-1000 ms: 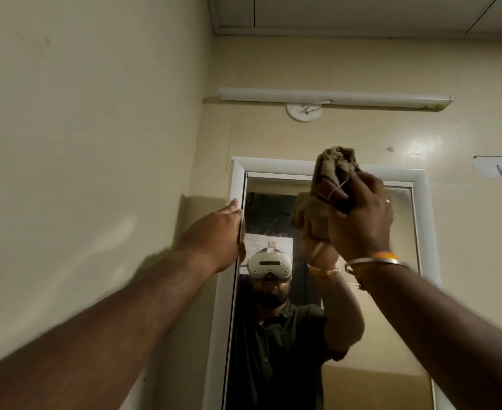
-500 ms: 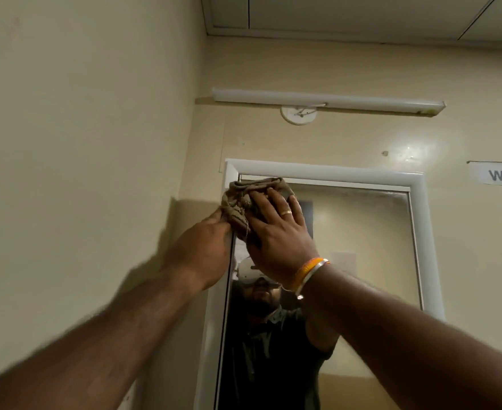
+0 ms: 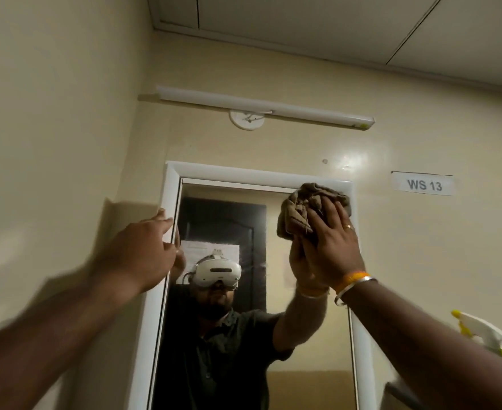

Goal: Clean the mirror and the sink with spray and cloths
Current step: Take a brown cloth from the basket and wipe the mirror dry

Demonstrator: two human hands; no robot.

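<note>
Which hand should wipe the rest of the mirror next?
Probably the right hand: it already presses the brown cloth against the mirror near its top right corner. The left hand holds no cloth and rests on the white frame.

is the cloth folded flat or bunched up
Bunched up: the cloth shows crumpled folds under the right hand pressing it on the mirror.

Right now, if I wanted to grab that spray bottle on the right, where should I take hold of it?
Only the spray bottle head shows, low at the right behind the right forearm, with its nozzle pointing left. Its body is hidden. Probably best to come from the right and wrap the neck just under the trigger head, once the right hand lets go of the cloth.
</note>
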